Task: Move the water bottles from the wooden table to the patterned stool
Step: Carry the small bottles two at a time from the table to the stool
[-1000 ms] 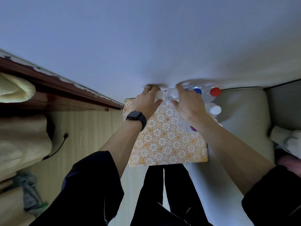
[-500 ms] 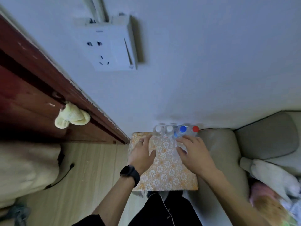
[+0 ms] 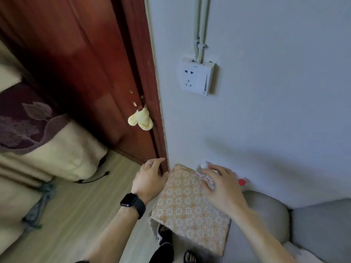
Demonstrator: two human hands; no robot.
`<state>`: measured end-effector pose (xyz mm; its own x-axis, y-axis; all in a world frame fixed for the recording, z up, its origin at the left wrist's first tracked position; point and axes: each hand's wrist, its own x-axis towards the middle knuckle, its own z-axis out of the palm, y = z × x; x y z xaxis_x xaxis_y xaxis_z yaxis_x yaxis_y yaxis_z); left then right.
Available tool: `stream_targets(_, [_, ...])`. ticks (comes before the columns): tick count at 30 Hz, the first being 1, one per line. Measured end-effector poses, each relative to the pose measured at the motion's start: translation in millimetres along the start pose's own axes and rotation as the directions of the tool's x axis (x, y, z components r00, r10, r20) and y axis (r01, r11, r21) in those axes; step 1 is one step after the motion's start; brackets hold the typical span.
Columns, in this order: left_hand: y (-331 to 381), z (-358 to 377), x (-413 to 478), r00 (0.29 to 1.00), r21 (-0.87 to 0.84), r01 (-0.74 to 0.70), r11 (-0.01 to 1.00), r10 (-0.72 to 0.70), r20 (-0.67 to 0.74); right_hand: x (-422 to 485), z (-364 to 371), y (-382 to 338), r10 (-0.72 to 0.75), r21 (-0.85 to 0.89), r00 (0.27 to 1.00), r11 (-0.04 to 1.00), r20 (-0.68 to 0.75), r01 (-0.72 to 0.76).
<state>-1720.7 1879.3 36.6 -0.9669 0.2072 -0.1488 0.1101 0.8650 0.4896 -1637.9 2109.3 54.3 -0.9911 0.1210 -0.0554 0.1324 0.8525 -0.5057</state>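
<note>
My right hand hovers open over the upright bottles at the patterned stool's far edge by the wall, gripping nothing I can see. My left hand, open and empty, has drifted off the stool's left side since half a second ago; view has tilted up.

Both my forearms reach forward, bare. My left hand, watch on wrist, ring on finger, is loosely spread; my right hand hangs palm down, fingers apart.
</note>
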Motion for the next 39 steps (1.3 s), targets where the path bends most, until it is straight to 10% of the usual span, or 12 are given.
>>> stream_targets(5, [-64,-23,-87,0.969,0.009,0.221,0.975,-0.218,-0.119,-2,34,-66,-0.274,0.007,0.955,0.961,0.116,0.276])
stream_targets(10, [-153,-64,-217,0.806,-0.038,0.492,0.87,-0.471,-0.36,-24,90,-185,-0.599,0.077,0.752,0.793,0.276,0.604])
stream_targets(18, [-256,-97,-511,0.236,-0.262,0.852,0.453,-0.78,-0.579,-176,194,-414,-0.892,0.3,0.14,0.287,0.429,0.91])
stream_targets(27, [-284,-119,-783,-0.313,-0.519,0.854,0.039,-0.757,-0.573,-437,264,-595,-0.826,0.531,-0.448,-0.223,0.343,0.818])
stream_targets(39, [-339,-282,-967,-0.523,-0.557,0.827,-0.077,-0.469,-0.712,-605,270,-830,-0.805,0.67,-0.592,-0.422,0.033,0.611])
